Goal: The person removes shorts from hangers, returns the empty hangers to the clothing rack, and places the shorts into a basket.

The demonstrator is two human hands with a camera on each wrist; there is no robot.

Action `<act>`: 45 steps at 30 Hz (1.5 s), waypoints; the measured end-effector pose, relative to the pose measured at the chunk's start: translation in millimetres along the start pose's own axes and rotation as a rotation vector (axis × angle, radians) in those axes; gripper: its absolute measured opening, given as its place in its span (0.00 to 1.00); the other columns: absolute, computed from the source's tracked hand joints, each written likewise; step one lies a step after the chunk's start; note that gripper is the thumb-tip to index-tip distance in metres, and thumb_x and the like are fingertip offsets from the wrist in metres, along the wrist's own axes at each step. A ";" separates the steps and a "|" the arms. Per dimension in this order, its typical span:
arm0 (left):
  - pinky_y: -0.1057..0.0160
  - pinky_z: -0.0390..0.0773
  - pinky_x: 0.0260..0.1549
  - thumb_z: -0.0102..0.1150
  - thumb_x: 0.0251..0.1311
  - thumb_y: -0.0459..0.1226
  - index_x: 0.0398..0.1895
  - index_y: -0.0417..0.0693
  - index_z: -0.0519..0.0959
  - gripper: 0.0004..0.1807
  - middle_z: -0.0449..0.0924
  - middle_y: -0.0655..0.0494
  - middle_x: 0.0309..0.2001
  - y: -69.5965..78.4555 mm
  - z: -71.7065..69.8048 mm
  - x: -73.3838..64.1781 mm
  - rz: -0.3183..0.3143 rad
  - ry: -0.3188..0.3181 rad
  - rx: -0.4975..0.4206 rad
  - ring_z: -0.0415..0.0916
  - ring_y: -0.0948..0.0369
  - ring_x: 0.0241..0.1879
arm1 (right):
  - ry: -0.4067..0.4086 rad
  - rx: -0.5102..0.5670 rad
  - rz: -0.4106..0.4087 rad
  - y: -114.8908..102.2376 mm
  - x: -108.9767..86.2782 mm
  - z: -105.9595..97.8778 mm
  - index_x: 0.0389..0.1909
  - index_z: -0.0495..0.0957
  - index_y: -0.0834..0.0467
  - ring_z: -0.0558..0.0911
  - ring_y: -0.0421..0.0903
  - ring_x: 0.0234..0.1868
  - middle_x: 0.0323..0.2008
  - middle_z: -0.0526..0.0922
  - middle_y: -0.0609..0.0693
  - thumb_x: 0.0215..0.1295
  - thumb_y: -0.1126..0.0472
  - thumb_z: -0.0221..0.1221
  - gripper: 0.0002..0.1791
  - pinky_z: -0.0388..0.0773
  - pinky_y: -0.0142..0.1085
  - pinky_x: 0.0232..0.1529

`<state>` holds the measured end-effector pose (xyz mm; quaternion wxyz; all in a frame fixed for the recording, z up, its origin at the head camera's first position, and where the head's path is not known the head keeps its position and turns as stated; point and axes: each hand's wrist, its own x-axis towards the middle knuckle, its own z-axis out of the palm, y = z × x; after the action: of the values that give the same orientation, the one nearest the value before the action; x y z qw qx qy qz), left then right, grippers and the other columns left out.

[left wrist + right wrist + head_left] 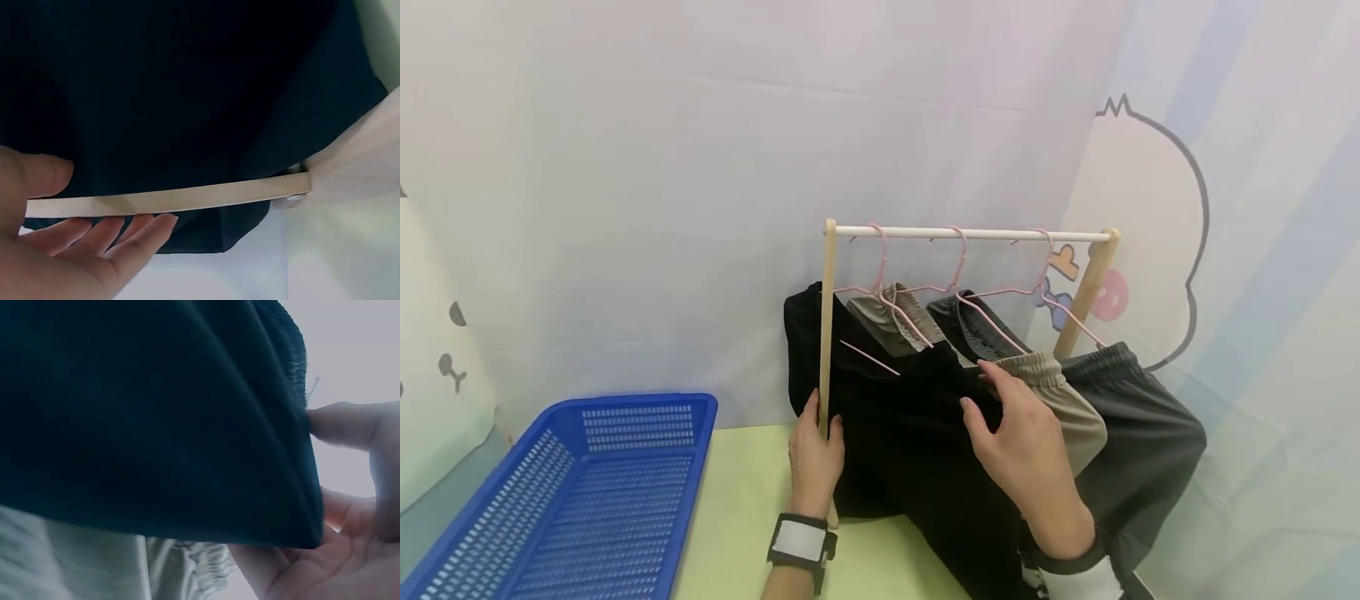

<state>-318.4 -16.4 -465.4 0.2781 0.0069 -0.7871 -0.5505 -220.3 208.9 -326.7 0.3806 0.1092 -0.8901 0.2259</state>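
Black pants [917, 442] hang from the leftmost pink hanger [882, 275] on a small clothes rack. My left hand [815, 462] holds the rack's left wooden post [827, 325] low down. In the left wrist view, its thumb [53, 174] lies on one side of the post and the fingers on the other. At the right edge of the black pants is my right hand [1026, 446], thumb and forefinger spread apart. In the right wrist view, the thumb [340, 424] touches the cloth's edge, while other fingers are partly hidden behind it.
Beige pants [1075, 408] and dark grey pants [1150, 433] hang on two more pink hangers farther right. A white rail [1000, 234] runs across the rack's top. To the left stands a blue plastic basket [703, 475] on a yellow-green tabletop [745, 492], before a pale curtain [662, 208].
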 end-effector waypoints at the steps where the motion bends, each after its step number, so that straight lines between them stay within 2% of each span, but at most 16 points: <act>1: 0.37 0.76 0.59 0.61 0.71 0.31 0.74 0.36 0.69 0.29 0.75 0.34 0.67 -0.7 0.5 0.8 0.006 0.013 -0.002 0.75 0.38 0.63 | -0.007 -0.002 -0.002 0.7 0.1 0.9 0.65 0.78 0.60 0.86 0.55 0.42 0.54 0.86 0.58 0.67 0.58 0.68 0.27 0.83 0.55 0.44; 3: 0.38 0.78 0.57 0.61 0.71 0.31 0.73 0.36 0.70 0.28 0.77 0.35 0.65 -2.9 0.9 4.0 0.013 0.036 -0.005 0.78 0.39 0.60 | -0.025 -0.006 -0.005 1.5 0.3 3.0 0.65 0.78 0.60 0.83 0.51 0.28 0.54 0.86 0.58 0.68 0.58 0.68 0.26 0.82 0.51 0.39; 5: 0.39 0.80 0.54 0.61 0.72 0.31 0.71 0.36 0.72 0.26 0.79 0.35 0.62 -4.6 0.0 8.2 0.015 0.053 -0.010 0.80 0.39 0.58 | -0.041 -0.009 -0.010 1.7 0.6 5.3 0.64 0.79 0.61 0.75 0.45 0.20 0.53 0.87 0.59 0.70 0.59 0.66 0.24 0.79 0.47 0.35; 7: 0.39 0.81 0.52 0.60 0.73 0.31 0.70 0.36 0.73 0.25 0.81 0.35 0.60 -5.5 -1.8 12.5 0.019 0.061 -0.016 0.82 0.39 0.55 | -0.053 -0.009 -0.017 1.2 1.0 7.1 0.62 0.80 0.62 0.69 0.42 0.18 0.49 0.88 0.60 0.71 0.60 0.65 0.21 0.76 0.44 0.33; 10: 0.41 0.82 0.49 0.59 0.73 0.31 0.68 0.36 0.75 0.22 0.83 0.35 0.56 -6.6 -3.6 16.6 0.027 0.044 -0.021 0.84 0.41 0.51 | -0.047 -0.007 -0.046 0.3 2.0 8.9 0.57 0.82 0.63 0.71 0.40 0.20 0.33 0.88 0.56 0.73 0.62 0.63 0.16 0.76 0.43 0.31; 12: 0.42 0.83 0.46 0.58 0.73 0.30 0.66 0.35 0.76 0.20 0.85 0.36 0.52 -7.0 -3.6 17.5 0.035 0.030 -0.026 0.85 0.42 0.48 | -0.037 -0.003 -0.068 -0.2 2.6 9.1 0.52 0.84 0.62 0.70 0.40 0.20 0.22 0.81 0.49 0.74 0.62 0.62 0.11 0.75 0.40 0.29; 14: 0.42 0.83 0.44 0.57 0.74 0.29 0.65 0.35 0.77 0.19 0.86 0.38 0.49 -7.7 -2.4 17.6 0.038 0.016 -0.032 0.85 0.43 0.45 | -0.029 0.003 -0.085 -0.1 2.9 9.1 0.47 0.84 0.60 0.67 0.38 0.18 0.17 0.72 0.43 0.75 0.63 0.61 0.07 0.71 0.37 0.26; 17: 0.43 0.83 0.46 0.57 0.74 0.29 0.65 0.35 0.77 0.18 0.86 0.38 0.49 -8.7 0.1 16.9 0.031 0.004 -0.029 0.85 0.43 0.47 | -0.029 0.010 -0.095 0.4 2.6 9.0 0.42 0.82 0.58 0.64 0.36 0.16 0.15 0.65 0.40 0.76 0.64 0.59 0.04 0.67 0.33 0.23; 19: 0.42 0.83 0.47 0.57 0.74 0.29 0.65 0.35 0.77 0.19 0.85 0.38 0.51 -9.2 1.4 16.1 0.024 0.003 -0.019 0.85 0.43 0.49 | -0.031 0.014 -0.093 0.9 2.0 9.2 0.41 0.81 0.58 0.64 0.36 0.15 0.16 0.64 0.40 0.77 0.65 0.58 0.04 0.66 0.32 0.22; 23: 0.42 0.83 0.47 0.58 0.73 0.29 0.65 0.36 0.77 0.19 0.84 0.37 0.51 -9.1 2.4 14.8 0.017 0.004 0.003 0.84 0.42 0.49 | -0.013 0.010 -0.098 2.4 0.8 10.4 0.42 0.81 0.59 0.64 0.35 0.15 0.16 0.68 0.41 0.76 0.66 0.59 0.03 0.66 0.32 0.21; 30: 0.44 0.84 0.44 0.58 0.73 0.30 0.65 0.36 0.77 0.19 0.84 0.37 0.50 -9.7 3.7 13.7 0.022 -0.013 0.004 0.84 0.44 0.47 | 0.107 -0.015 -0.136 6.9 -0.3 9.4 0.45 0.82 0.63 0.62 0.35 0.13 0.15 0.74 0.47 0.73 0.68 0.61 0.04 0.64 0.32 0.16; 37: 0.46 0.82 0.38 0.59 0.72 0.29 0.63 0.36 0.79 0.18 0.84 0.39 0.45 -10.3 3.9 15.3 0.037 -0.012 0.007 0.83 0.47 0.40 | 0.183 -0.031 -0.147 8.9 3.1 -4.6 0.45 0.82 0.64 0.65 0.38 0.14 0.17 0.77 0.50 0.72 0.68 0.63 0.05 0.69 0.36 0.18; 42: 0.44 0.83 0.42 0.59 0.73 0.29 0.64 0.35 0.78 0.18 0.84 0.37 0.46 -11.5 2.7 16.5 0.034 -0.011 0.016 0.84 0.44 0.44 | 0.212 -0.045 -0.148 7.6 0.7 -19.8 0.45 0.83 0.63 0.61 0.36 0.14 0.16 0.72 0.46 0.72 0.68 0.63 0.05 0.65 0.34 0.17; 45: 0.43 0.83 0.43 0.58 0.73 0.29 0.64 0.33 0.77 0.19 0.84 0.36 0.48 -11.5 1.1 15.3 0.034 -0.010 0.017 0.84 0.43 0.46 | 0.238 -0.062 -0.153 8.0 -2.6 -28.9 0.45 0.84 0.62 0.63 0.37 0.14 0.16 0.74 0.48 0.71 0.68 0.63 0.05 0.68 0.37 0.18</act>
<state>-335.2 -24.8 -469.1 0.2832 -0.0067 -0.7933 -0.5389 -203.3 230.0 -313.6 0.5029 0.1371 -0.8342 0.1798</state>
